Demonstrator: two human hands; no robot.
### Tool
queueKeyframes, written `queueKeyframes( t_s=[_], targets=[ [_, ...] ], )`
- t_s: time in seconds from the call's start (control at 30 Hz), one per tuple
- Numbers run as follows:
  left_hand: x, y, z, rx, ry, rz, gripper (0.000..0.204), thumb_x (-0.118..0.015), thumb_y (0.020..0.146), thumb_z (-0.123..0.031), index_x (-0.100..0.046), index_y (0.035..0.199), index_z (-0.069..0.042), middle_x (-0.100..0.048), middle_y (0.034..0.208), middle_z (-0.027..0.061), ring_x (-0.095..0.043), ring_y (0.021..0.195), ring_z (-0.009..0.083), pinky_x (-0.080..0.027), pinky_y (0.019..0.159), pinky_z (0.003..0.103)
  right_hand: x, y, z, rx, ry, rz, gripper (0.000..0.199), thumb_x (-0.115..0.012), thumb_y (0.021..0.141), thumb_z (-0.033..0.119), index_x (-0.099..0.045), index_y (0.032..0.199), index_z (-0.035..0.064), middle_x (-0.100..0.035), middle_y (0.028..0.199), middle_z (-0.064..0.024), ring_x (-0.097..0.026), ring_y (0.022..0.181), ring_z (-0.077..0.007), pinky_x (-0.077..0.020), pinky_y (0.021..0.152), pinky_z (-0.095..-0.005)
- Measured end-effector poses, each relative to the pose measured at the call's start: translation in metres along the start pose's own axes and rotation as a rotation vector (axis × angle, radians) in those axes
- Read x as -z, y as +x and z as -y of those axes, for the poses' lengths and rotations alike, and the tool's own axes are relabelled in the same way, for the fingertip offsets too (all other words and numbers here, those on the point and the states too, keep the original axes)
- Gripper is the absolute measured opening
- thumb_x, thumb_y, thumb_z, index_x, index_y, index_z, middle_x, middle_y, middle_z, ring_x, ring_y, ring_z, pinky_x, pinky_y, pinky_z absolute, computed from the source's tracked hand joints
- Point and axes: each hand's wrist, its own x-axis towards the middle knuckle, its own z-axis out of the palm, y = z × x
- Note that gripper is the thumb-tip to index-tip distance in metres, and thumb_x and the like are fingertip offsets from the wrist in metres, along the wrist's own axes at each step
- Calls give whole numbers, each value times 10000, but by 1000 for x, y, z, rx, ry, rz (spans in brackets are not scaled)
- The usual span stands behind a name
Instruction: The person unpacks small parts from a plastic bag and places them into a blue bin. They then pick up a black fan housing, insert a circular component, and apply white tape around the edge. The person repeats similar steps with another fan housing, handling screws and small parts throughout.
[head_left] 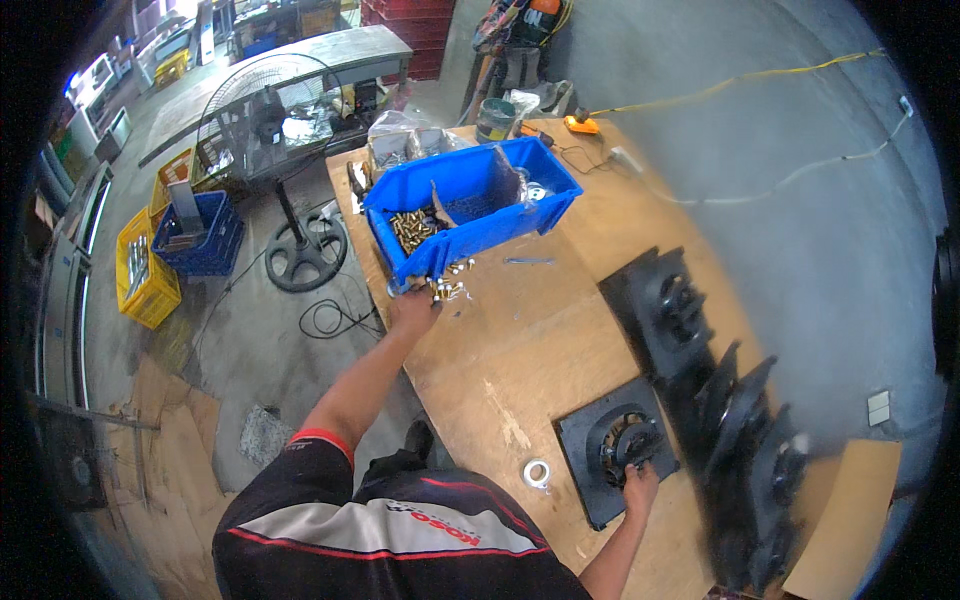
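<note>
My left hand [415,308] reaches to the table's left edge, beside a small heap of brass and white pieces [450,290] in front of a blue bin [480,235]. Its fingertips are partly hidden, so I cannot see whether they pinch a piece. In the bin's left section lie many brass-coloured fittings [413,230]. Over at the near right, my right hand [640,487] has its fingers closed on the round raised hub of a black square plate [580,440], which lies flat on the table. A roll of white tape [537,473] lies left of that plate.
Several more black plates [660,310] line the right side of the wooden table [500,370]. A thin blue tool [530,261] lies before the bin. Behind the bin are a dark cup [495,118] and an orange tool [580,124]. A fan [300,240] and yellow crates [140,275] stand left.
</note>
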Motion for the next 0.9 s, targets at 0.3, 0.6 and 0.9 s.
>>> queueKeyframes(
  t_s=[0.3,0.6,0.9],
  targets=[
    [67,-99,-92,156,-1367,812,333,-572,1007,-330,-684,985,-17,-643,795,21,-594,723,120,-495,668,303,-56,-64,171,564,244,164,458,-743,824,130,-621,1257,41,-629,1150,-149,-659,974,-247,-550,814,-350],
    [148,-129,-155,-116,-1380,1096,382,-536,1029,-356,-672,1015,0,-647,853,46,-593,744,127,-493,682,292,-39,-94,228,679,438,223,225,-720,854,84,-714,1067,13,-695,956,-148,-690,849,-249,-542,742,-329],
    [188,-120,-172,-768,-1081,654,246,-713,901,-171,-686,1079,-3,-700,951,118,-678,843,195,-539,751,333,-21,-105,225,653,472,192,217,-798,791,81,-726,981,2,-714,889,-119,-683,773,-185,-529,680,-283]
  ],
)
